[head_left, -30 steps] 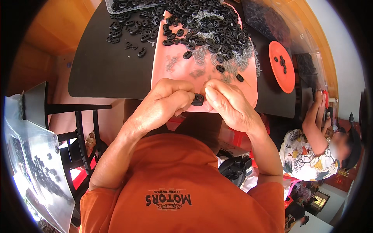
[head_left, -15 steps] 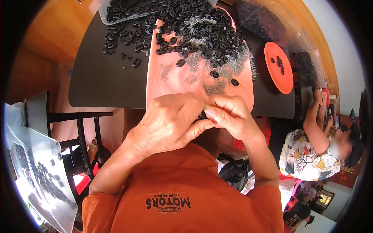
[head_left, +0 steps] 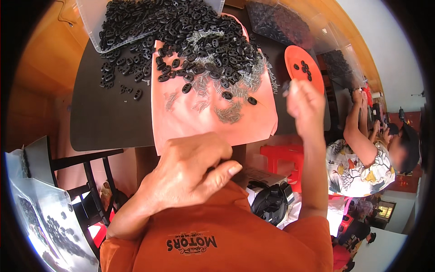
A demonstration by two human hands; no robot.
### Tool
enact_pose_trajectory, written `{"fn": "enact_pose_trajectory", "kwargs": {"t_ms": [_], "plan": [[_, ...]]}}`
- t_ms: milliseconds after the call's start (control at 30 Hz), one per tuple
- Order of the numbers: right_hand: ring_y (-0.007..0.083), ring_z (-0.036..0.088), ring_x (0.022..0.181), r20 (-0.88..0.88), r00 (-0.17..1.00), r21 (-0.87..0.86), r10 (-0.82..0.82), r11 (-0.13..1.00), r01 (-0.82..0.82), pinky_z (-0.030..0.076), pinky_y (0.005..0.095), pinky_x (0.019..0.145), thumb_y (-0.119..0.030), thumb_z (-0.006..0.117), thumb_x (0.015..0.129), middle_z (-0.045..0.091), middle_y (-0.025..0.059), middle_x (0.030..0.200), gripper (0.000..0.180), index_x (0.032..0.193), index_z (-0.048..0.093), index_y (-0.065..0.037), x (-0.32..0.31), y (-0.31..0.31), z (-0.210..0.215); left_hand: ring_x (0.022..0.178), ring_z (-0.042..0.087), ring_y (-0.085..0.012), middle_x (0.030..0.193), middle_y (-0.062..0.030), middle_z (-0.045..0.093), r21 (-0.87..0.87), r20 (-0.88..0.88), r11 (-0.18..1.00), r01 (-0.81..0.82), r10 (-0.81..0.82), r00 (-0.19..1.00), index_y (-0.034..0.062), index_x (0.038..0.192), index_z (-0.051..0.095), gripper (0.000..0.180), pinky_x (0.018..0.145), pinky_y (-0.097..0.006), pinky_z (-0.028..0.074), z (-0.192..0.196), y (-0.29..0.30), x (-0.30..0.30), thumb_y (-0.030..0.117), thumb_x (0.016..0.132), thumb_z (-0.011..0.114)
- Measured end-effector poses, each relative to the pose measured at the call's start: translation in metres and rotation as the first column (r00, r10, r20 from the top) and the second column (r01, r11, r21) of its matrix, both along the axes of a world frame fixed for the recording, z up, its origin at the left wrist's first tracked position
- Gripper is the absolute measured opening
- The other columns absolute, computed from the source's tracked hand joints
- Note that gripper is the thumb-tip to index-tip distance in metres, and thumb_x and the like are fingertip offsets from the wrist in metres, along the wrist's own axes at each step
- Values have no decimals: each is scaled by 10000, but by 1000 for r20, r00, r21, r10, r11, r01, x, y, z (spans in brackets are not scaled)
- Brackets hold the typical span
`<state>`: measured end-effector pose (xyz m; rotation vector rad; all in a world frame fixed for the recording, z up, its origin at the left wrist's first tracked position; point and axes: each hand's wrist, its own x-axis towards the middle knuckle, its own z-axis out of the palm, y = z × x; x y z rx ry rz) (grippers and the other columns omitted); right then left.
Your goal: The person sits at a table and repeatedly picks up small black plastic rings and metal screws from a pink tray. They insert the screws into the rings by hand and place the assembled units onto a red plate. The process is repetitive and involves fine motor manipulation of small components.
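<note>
My right hand [head_left: 306,102] is at the near edge of a round red plate [head_left: 317,84] and pinches a blurred black cord lock [head_left: 286,86]. On the plate lie several black cord locks [head_left: 306,70]. Before my chest my left hand [head_left: 192,167] is closed, its fingers curled under and thumb pointing right; what is inside, if anything, is hidden. Beyond it, a pink sheet [head_left: 181,120] covers part of the table, bearing a heap of black oval cord-lock pieces [head_left: 217,50] and small silvery springs [head_left: 229,112].
A clear plastic bin [head_left: 93,34] spills black pieces across the dark table [head_left: 108,122]. Transparent bags [head_left: 281,25] of parts stand at the back right. A black chair frame [head_left: 90,174] is at left, a red stool [head_left: 283,158] below the table. Another person [head_left: 362,154] sits at right.
My right hand has left my left hand and moved up and right to the red plate with the cord lock. The left hand stays before my chest. The whole view has shifted slightly.
</note>
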<state>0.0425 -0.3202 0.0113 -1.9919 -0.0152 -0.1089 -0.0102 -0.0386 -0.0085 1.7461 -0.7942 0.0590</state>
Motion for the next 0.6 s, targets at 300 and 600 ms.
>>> {"fn": "enact_pose_trajectory", "kwargs": {"t_ms": [300,600], "plan": [[51,471,637,324,944,-447,-68,868,216,402,238,591,-189,593,935,528,-8,671,217,930,629,25,49,-47,-21,412,383,-126,592,3,499,-333,271,942,36,60,961,159,896,697,186,336,-276,297,61,12,-46,186,713,678],[199,599,686,295,856,-484,425,838,-250,474,331,592,-78,598,892,599,92,838,79,951,600,-26,24,60,-21,411,418,-128,567,-34,493,-240,330,959,-154,230,916,13,753,599,117,352,-254,297,53,42,-65,82,670,645]]}}
